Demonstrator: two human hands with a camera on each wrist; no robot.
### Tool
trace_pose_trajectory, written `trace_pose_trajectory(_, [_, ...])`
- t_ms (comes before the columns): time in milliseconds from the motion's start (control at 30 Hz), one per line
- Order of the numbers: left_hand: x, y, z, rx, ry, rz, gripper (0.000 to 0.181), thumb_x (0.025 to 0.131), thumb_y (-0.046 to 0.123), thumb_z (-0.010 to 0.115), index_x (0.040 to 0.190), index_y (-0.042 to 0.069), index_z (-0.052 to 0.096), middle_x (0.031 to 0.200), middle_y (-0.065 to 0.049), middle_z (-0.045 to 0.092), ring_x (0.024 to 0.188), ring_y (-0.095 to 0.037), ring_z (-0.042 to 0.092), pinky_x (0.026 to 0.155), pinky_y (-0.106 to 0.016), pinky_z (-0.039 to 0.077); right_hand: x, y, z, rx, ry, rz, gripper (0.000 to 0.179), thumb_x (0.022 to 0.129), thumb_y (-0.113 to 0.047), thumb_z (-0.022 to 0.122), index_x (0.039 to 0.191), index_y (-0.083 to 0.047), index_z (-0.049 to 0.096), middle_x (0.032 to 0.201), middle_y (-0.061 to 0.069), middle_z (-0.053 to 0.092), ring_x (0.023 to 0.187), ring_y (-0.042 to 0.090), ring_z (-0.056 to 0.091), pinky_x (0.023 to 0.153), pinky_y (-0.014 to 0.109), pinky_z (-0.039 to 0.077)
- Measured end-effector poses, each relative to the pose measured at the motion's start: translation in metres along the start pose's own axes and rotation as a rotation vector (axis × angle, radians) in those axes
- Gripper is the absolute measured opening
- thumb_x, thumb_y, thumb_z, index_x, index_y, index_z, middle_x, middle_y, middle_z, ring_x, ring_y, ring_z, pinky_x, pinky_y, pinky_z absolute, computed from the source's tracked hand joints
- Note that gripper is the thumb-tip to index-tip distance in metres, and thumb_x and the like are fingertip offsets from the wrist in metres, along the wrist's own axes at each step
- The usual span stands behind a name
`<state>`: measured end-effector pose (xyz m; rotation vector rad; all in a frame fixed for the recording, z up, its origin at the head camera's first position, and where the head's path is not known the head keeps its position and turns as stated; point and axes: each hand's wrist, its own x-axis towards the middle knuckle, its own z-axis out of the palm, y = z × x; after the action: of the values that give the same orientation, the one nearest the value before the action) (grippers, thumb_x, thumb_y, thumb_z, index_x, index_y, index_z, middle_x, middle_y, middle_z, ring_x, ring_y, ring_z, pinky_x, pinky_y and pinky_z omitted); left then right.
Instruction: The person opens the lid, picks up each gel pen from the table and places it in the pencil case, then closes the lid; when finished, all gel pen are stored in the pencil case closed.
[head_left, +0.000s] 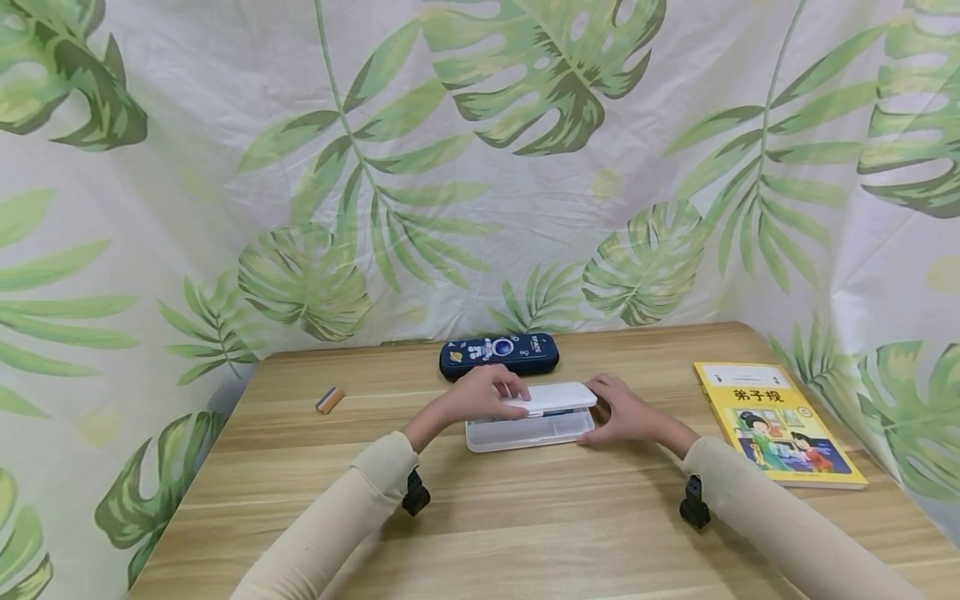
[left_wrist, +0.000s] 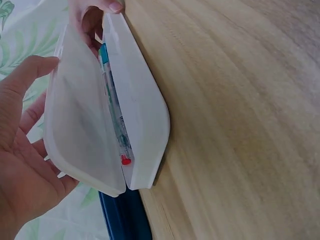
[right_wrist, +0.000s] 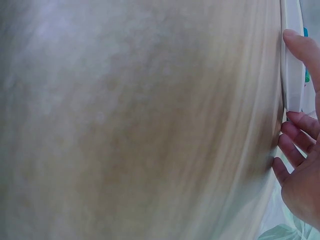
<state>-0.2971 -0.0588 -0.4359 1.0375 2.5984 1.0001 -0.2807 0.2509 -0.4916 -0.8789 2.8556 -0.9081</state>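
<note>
A white translucent plastic pencil case (head_left: 517,434) lies on the wooden table, its lid (head_left: 561,396) tilted partway up. With the thumb on the lid's front edge and fingers behind it, my left hand (head_left: 480,394) holds the lid. My right hand (head_left: 628,414) grips the right end of the case's base, thumb at the front wall (right_wrist: 293,75) and fingertips round the end. Inside, along the hinge side, the left wrist view shows clear-barrelled pens (left_wrist: 118,120) with teal and red parts; how many is hard to tell.
Just behind the white case lies a navy pencil case (head_left: 498,356) with a space design. A small orange-and-blue eraser-like block (head_left: 330,400) sits at the left. On the right is a yellow book (head_left: 780,425). A leaf-patterned curtain (head_left: 540,208) hangs behind the table (head_left: 525,533).
</note>
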Motion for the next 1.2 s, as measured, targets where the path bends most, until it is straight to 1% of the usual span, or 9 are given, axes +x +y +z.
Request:
trace_pose_trajectory(133, [0.0, -0.002, 0.001, -0.004, -0.024, 0.016, 0.02, 0.082, 0.029, 0.085, 0.097, 0.02, 0.077, 0.101, 0.004, 0.072, 0.097, -0.013, 0.063, 0.084, -0.025, 0.05, 0.0, 0.003, 0.002, -0.013, 0.025, -0.024, 0.076, 0.068, -0.046, 0.093, 0.127, -0.006, 0.064, 0.121, 0.008, 0.058, 0.114, 0.025, 0.051, 0.1, 0.046, 0.042])
trace_pose_trajectory(233, [0.0, -0.003, 0.001, -0.006, -0.04, 0.025, 0.021, 0.08, 0.029, 0.087, 0.097, 0.02, 0.078, 0.1, 0.002, 0.069, 0.096, -0.015, 0.063, 0.084, -0.025, 0.049, 0.0, 0.004, 0.003, -0.008, 0.024, -0.02, 0.076, 0.067, -0.044, 0.093, 0.127, -0.007, 0.064, 0.121, 0.007, 0.058, 0.113, 0.025, 0.05, 0.1, 0.044, 0.042])
trace_pose_trajectory(500, [0.001, -0.006, 0.005, -0.008, -0.084, 0.013, 0.021, 0.078, 0.026, 0.088, 0.096, 0.021, 0.079, 0.101, -0.002, 0.066, 0.098, -0.02, 0.06, 0.084, -0.027, 0.047, 0.001, 0.004, 0.003, 0.004, 0.0, 0.012, 0.079, 0.068, -0.045, 0.092, 0.129, -0.004, 0.062, 0.124, 0.01, 0.057, 0.118, 0.027, 0.049, 0.104, 0.049, 0.041])
trace_pose_trajectory(633, [0.001, -0.008, 0.008, -0.005, -0.086, 0.016, 0.022, 0.077, 0.025, 0.089, 0.096, 0.019, 0.079, 0.102, -0.004, 0.066, 0.098, -0.023, 0.06, 0.083, -0.028, 0.046, 0.001, 0.004, 0.003, -0.003, -0.003, 0.018, 0.079, 0.069, -0.045, 0.092, 0.13, -0.005, 0.062, 0.125, 0.01, 0.057, 0.119, 0.028, 0.049, 0.104, 0.05, 0.04])
trace_pose_trajectory(967, [0.001, -0.011, 0.014, 0.028, -0.095, 0.025, 0.023, 0.076, 0.024, 0.09, 0.096, 0.022, 0.08, 0.098, 0.001, 0.062, 0.093, -0.018, 0.057, 0.079, -0.026, 0.043, 0.001, 0.002, 0.002, -0.002, -0.023, 0.05, 0.082, 0.069, -0.046, 0.091, 0.134, -0.005, 0.06, 0.129, 0.011, 0.055, 0.123, 0.029, 0.048, 0.107, 0.052, 0.04])
trace_pose_trajectory(1200, [0.003, -0.013, 0.018, 0.071, -0.095, 0.054, 0.024, 0.076, 0.025, 0.09, 0.097, 0.021, 0.08, 0.097, 0.0, 0.063, 0.091, -0.017, 0.056, 0.078, -0.026, 0.043, 0.0, 0.001, 0.002, -0.013, -0.007, 0.027, 0.081, 0.07, -0.046, 0.091, 0.132, -0.004, 0.061, 0.128, 0.012, 0.056, 0.122, 0.03, 0.049, 0.106, 0.053, 0.04])
